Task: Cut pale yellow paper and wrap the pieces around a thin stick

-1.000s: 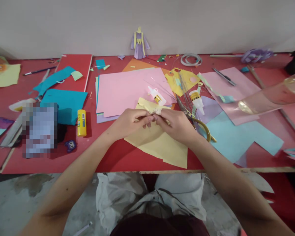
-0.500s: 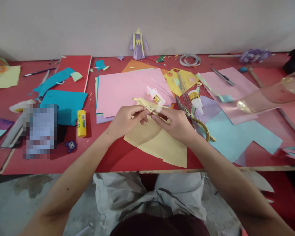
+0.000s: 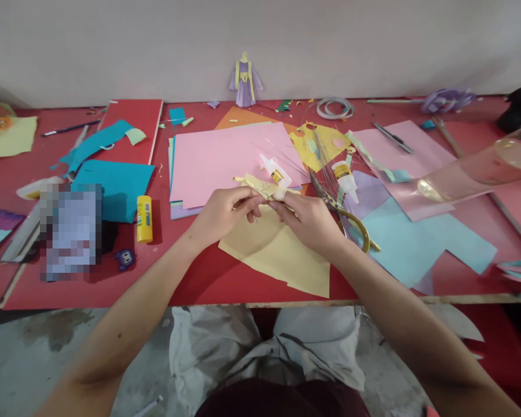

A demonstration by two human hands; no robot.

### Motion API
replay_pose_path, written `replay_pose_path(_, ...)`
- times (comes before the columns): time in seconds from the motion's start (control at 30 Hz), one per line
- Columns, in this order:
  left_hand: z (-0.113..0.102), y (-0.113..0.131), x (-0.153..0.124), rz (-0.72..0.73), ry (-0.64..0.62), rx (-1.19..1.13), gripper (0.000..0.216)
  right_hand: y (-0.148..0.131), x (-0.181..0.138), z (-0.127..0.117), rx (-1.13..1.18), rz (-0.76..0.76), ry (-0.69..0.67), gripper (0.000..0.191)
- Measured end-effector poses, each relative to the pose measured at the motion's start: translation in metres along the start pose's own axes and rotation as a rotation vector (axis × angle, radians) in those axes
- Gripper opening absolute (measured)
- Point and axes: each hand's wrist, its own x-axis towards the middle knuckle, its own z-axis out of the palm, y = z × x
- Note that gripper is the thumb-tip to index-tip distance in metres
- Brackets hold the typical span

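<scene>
My left hand (image 3: pixel 226 215) and my right hand (image 3: pixel 309 219) meet over a pale yellow sheet of paper (image 3: pixel 278 252). Both are closed, thumbs and fingertips pinching close together. A thin, pale strip or wire-like piece shows between them, too small to make out. Just beyond the fingertips lie a small white glue bottle (image 3: pixel 276 172) with a yellow label and a rolled bit of yellow paper (image 3: pixel 242 180). Scissors with yellow handles (image 3: pixel 361 225) rest right of my right hand, near a second glue bottle (image 3: pixel 345 178).
A pink paper stack (image 3: pixel 226 165) lies behind my hands. At the left are a yellow glue stick (image 3: pixel 144 219), teal paper (image 3: pixel 117 185) and a blurred-out object (image 3: pixel 73 231). A paper doll (image 3: pixel 244 81) leans on the wall. A clear bottle (image 3: pixel 473 171) lies at the right.
My fingertips have shifted slightly around the small piece, with the right fingers turned a little. Both hands stay over the yellow sheet, and the other things have not moved.
</scene>
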Motion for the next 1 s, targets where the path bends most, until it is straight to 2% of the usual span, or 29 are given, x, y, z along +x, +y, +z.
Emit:
replay_pose_path(0.33, -0.0004, 0.0010, 0.0000, -0.012, -0.023, -0.030, 0.039, 0.0014, 0.0015, -0.0002, -0.090, -0.016, 0.003, 0.028)
replay_pose_path(0.63, -0.0016, -0.0004, 0.0011, 0.003, 0.088, -0.074, 0.041, 0.0039, 0.0000, 0.0029, -0.175, -0.026, 0.057, 0.022)
replay_pose_path(0.8, -0.0029, 0.0004, 0.0018, -0.027, 0.081, -0.153, 0.039, 0.0040, 0.0006, 0.0021, -0.182, -0.022, 0.085, 0.022)
replay_pose_path(1.0, -0.0036, -0.0002, 0.0022, -0.035, 0.057, -0.200, 0.035, 0.0043, 0.0010, 0.0010, -0.174, 0.000, 0.038, 0.031)
